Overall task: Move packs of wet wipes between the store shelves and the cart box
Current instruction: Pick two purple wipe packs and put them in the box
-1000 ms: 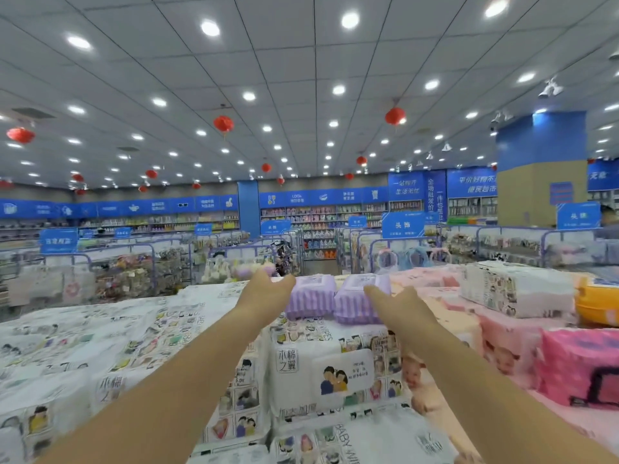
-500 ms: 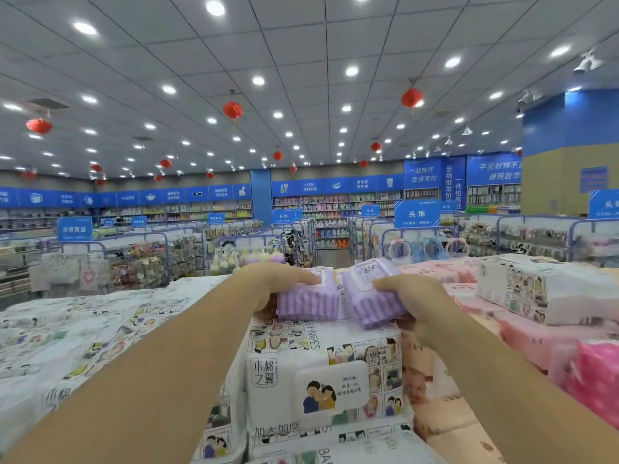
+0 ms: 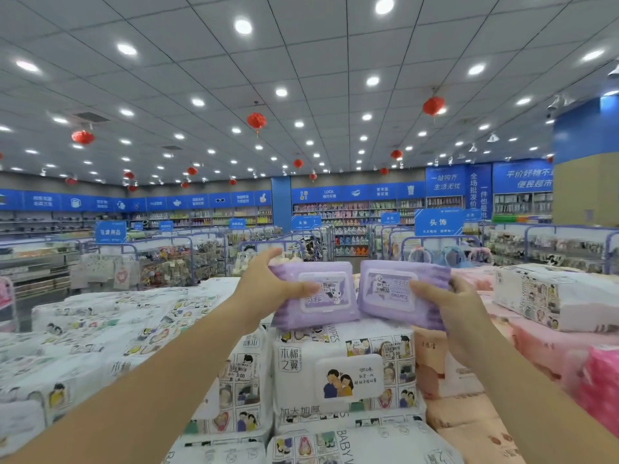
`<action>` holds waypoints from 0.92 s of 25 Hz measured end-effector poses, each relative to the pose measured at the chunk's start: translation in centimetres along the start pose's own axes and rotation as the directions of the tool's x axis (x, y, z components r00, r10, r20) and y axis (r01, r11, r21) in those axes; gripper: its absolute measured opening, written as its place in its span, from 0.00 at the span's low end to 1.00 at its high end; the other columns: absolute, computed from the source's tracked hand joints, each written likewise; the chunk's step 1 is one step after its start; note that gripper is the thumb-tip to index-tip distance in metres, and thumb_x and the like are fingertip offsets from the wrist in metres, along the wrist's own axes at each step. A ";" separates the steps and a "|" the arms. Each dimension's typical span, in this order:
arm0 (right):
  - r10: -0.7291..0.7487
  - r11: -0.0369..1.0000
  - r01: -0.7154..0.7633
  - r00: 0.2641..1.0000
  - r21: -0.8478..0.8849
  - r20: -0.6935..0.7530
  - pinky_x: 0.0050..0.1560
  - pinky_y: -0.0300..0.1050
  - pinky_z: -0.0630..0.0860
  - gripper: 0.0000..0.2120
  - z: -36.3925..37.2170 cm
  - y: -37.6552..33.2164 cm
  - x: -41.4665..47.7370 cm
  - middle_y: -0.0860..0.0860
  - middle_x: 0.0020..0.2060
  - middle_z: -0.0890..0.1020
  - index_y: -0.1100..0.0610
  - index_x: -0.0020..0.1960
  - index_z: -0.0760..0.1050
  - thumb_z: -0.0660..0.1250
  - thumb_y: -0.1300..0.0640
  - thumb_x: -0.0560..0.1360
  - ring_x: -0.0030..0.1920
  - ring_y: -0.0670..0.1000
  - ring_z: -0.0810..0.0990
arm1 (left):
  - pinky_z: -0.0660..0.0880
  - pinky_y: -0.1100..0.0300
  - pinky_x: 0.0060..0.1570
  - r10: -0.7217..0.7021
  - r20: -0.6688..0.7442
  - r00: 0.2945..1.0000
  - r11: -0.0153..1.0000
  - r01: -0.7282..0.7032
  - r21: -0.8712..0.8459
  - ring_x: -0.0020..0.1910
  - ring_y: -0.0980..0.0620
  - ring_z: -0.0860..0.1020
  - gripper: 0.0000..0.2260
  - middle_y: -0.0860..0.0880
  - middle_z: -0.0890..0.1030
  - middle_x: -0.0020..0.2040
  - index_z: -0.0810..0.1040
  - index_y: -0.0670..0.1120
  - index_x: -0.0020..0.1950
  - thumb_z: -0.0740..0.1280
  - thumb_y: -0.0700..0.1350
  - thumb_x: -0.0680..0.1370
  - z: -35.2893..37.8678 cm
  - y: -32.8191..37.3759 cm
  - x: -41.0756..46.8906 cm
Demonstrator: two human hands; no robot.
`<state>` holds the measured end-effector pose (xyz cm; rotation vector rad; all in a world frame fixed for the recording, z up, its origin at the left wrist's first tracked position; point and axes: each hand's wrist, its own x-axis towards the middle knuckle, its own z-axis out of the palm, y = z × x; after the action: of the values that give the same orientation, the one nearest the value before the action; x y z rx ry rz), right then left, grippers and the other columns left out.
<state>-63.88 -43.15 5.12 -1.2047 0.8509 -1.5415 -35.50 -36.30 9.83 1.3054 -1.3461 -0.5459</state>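
Two purple packs [image 3: 315, 294] [image 3: 398, 293] are hovering above the white stack [image 3: 341, 373], each hand [image 3: 268, 289] [image 3: 449, 306] pinching an outer edge; soft, seemingly light, probably slippery film.

2 wipe packs [image 3: 316, 294] [image 3: 398, 291] side by side, above stacked packs [image 3: 341, 376].

two purple wipe packs [image 3: 318, 294] [image 3: 398, 293], two hands [image 3: 268, 289] [image 3: 452, 306]
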 end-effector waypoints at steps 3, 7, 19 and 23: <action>-0.017 0.995 0.016 1.000 -0.095 -0.007 0.56 0.58 0.81 0.29 0.9 1.4 -0.3 0.53 0.52 0.86 0.53 0.60 0.77 0.84 0.53 0.62 0.52 0.58 0.85 | 0.73 0.63 0.33 -0.107 0.097 0.990 0.973 0.124 -0.194 0.33 0.54 0.79 0.17 0.50 0.82 0.35 0.83 0.47 0.55 0.82 0.41 0.68 1.1 -1.0 -1.1; -0.046 0.997 0.043 0.997 -0.060 -0.054 0.56 0.57 0.81 0.28 0.6 2.3 0.3 0.52 0.52 0.86 0.54 0.60 0.78 0.83 0.52 0.63 0.52 0.56 0.85 | 0.77 0.65 0.32 -0.134 0.033 0.990 0.959 0.138 -0.247 0.41 0.51 0.84 0.17 0.43 0.87 0.44 0.83 0.44 0.58 0.80 0.41 0.71 1.7 -1.6 -1.1; -0.019 0.994 -0.005 0.976 0.112 0.215 0.33 0.41 0.82 0.13 4.7 -2.4 -11.7 0.53 0.45 0.88 0.58 0.57 0.81 0.72 0.61 0.73 0.38 0.50 0.87 | 0.82 0.57 0.39 -0.100 -0.229 0.968 0.921 0.003 -0.389 0.45 0.44 0.85 0.17 0.43 0.86 0.54 0.82 0.42 0.57 0.78 0.46 0.72 -8.7 -1.0 -11.8; 0.031 0.991 -0.075 0.931 0.108 0.364 0.38 0.44 0.82 0.13 10.4 0.0 -20.1 0.52 0.48 0.88 0.56 0.58 0.81 0.72 0.60 0.73 0.41 0.51 0.87 | 0.82 0.46 0.56 -0.129 -0.325 0.937 0.914 -0.015 -0.406 0.53 0.40 0.86 0.22 0.42 0.87 0.53 0.84 0.42 0.57 0.80 0.48 0.66 -17.0 -3.4 -21.2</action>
<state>-52.97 -23.61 2.09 -1.3134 0.5345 -1.2538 -24.07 -12.26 3.23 1.0410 -0.8478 -0.5683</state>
